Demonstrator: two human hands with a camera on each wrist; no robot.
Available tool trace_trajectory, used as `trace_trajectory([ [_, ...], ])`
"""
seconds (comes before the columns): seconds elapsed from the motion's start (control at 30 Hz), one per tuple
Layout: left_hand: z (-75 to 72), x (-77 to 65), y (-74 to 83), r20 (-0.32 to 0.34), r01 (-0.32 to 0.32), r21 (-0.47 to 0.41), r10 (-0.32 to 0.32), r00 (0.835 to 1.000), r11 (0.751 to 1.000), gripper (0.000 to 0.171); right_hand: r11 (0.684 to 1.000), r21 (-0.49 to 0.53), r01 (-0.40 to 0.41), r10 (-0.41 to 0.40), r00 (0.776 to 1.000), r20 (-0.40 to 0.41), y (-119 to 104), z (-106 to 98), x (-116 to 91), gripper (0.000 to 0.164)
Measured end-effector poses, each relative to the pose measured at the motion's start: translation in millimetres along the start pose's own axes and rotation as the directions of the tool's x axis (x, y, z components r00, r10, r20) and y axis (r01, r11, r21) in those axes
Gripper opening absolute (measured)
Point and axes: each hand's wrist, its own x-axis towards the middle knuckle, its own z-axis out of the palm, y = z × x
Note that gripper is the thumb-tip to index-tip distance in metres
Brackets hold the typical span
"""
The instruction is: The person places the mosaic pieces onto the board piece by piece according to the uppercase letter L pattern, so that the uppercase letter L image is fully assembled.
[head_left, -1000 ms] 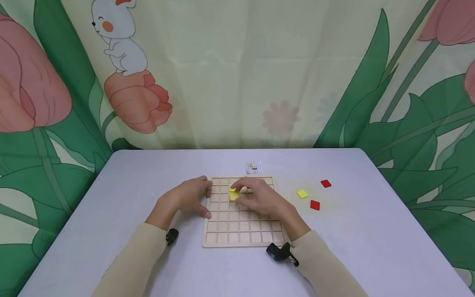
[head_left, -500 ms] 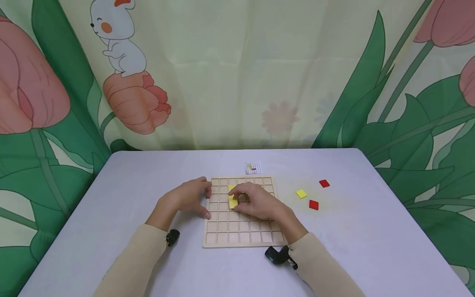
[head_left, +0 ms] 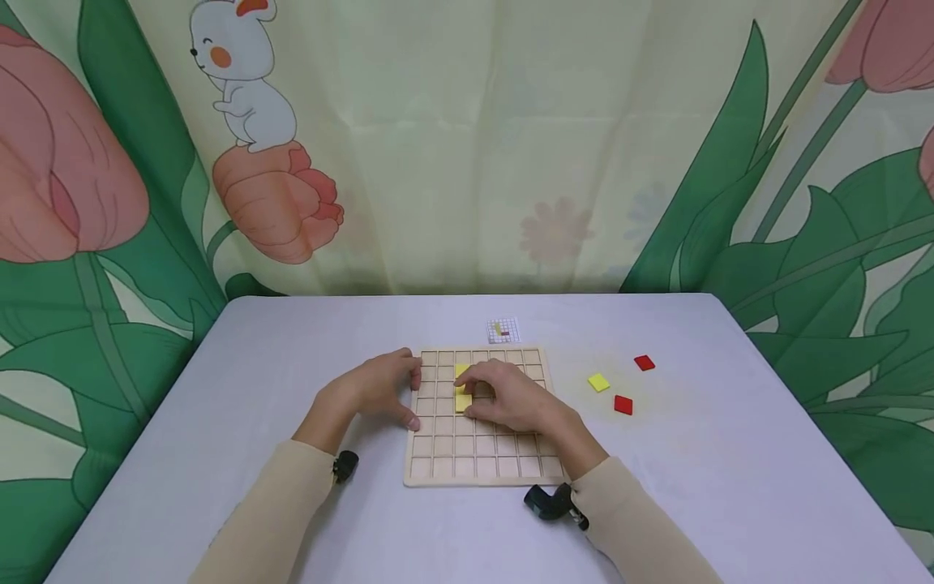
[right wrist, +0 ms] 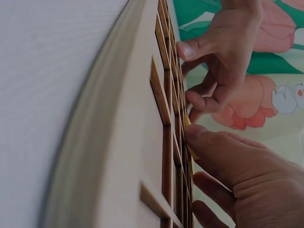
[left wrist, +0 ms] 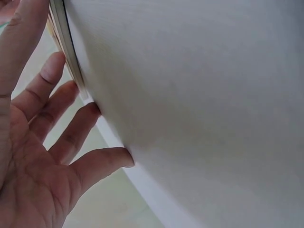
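Note:
A pale wooden grid board point(head_left: 467, 481) lies on the table, with yellow square tiles point(head_left: 463, 403) in one column of its cells. My right hand point(head_left: 514, 397) reaches over the board from the right and hides part of that column. In the right wrist view, its thumb and fingers pinch a yellow tile point(right wrist: 192, 153) right at the grid. My left hand point(head_left: 379, 385) touches the board's left edge, thumb toward the near side and fingers farther back. Its fingers point(left wrist: 71, 135) spread loosely along that edge in the left wrist view.
Right of the board lie a loose yellow tile point(head_left: 598, 382) and two red tiles, one farther back point(head_left: 644, 362) and one nearer point(head_left: 623, 405). A small printed grid card point(head_left: 503, 330) sits just behind the board. A patterned curtain point(head_left: 438, 162) hangs behind the table.
My right hand has moved slightly nearer along the column, and the yellow patch under it now reaches about one cell lower. The left hand has stayed at the board's edge.

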Motion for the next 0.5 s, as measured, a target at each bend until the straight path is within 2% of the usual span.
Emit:
trace_trajectory([
  [0.23, 1.9, 0.2, 2.6, 0.007, 0.01, 0.013, -0.01, 1.0, 1.0, 0.058, 1.0, 0.007, -0.021, 0.021, 1.0, 0.005, 0.1, 1.4, -1.5, 0.038],
  [0.5, 1.9, -0.9, -0.8, 0.007, 0.008, 0.023, -0.008, 1.0, 1.0, 0.057, 1.0, -0.019, 0.016, -0.016, 1.0, -0.017, -1.3, -7.5, -2.1, 0.037],
])
